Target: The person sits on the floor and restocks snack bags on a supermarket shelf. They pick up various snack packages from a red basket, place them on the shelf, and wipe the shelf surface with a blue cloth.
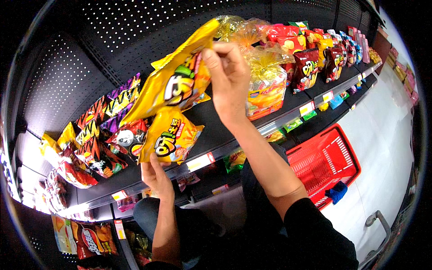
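Note:
My right hand (227, 79) pinches the side of a large yellow snack bag (182, 76), raised and tilted above the black shelf. Lower down, my left hand (157, 175) holds the bottom edge of a smaller yellow snack bag (172, 136) between thumb and fingers, near the shelf's front edge. The large bag overlaps the top of the smaller one. More yellow packaging shows partly behind the large bag. Left of the smaller bag lies a red and black snack bag with a panda picture (126, 137). Cellophane-wrapped snack packs (266, 92) stand right of my right hand.
Striped snack bags (91, 131) fill the shelf's left part; brown snack bags (305, 69) stand farther right. A clear price rail (273, 125) runs along the front edge. A lower shelf holds more packets (98, 239). A red shopping basket (349, 152) rests on the floor at right.

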A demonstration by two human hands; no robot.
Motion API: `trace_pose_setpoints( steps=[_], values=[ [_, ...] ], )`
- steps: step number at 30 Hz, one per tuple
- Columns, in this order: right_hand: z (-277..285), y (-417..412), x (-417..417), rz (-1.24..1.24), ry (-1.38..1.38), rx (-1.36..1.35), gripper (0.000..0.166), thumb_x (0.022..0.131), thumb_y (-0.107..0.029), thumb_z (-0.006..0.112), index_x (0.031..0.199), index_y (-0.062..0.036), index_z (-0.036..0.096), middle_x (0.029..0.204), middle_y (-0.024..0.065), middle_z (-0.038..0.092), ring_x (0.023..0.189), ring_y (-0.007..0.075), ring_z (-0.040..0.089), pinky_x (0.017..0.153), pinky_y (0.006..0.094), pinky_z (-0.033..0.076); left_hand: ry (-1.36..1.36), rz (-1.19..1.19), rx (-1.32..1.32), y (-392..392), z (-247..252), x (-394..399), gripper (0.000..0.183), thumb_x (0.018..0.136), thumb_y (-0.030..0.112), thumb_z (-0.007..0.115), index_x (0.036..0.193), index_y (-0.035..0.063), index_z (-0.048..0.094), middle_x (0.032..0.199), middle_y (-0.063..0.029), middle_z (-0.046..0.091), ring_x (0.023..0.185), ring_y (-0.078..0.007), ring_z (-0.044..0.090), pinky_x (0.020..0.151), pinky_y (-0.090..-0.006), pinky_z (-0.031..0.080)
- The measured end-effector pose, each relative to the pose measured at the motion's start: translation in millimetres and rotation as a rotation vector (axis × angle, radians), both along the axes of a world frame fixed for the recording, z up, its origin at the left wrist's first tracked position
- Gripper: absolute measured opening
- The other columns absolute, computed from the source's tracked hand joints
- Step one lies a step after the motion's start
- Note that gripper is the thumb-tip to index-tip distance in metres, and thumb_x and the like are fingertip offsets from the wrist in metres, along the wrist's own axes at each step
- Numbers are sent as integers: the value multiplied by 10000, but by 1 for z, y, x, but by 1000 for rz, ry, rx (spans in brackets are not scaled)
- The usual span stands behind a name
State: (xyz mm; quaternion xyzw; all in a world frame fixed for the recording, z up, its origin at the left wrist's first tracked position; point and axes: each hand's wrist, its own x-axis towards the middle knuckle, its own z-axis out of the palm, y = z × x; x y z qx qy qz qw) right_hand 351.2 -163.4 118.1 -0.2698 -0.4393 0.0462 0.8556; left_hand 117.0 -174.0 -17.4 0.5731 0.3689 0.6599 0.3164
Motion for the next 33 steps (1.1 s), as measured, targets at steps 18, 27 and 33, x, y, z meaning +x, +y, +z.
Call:
trace_pose_setpoints(
  steps=[18,27,33],
  values=[
    [-76,12,-5,-53,-162,-282,80,924,-63,600,940,1,556,871,98,577,802,180,566,740,309,467,337,-113,289,118,-5,53,332,952,93,584,1264,-12,542,1183,-91,629,1063,-173,592,939,-296,458],
    [-143,64,11,-58,58,-464,116,988,-124,575,956,-13,572,861,4,593,805,69,528,762,243,444,113,-286,78,159,3,82,224,1010,128,530,1164,-13,612,1035,-49,678,934,-86,593,814,-248,475],
    [-153,72,10,13,209,-438,147,982,-160,603,940,-21,579,873,9,588,817,71,515,768,245,437,94,-276,-116,136,2,76,404,1023,195,494,1384,16,458,1259,-116,603,1088,-174,599,851,-291,509]
  ],
)
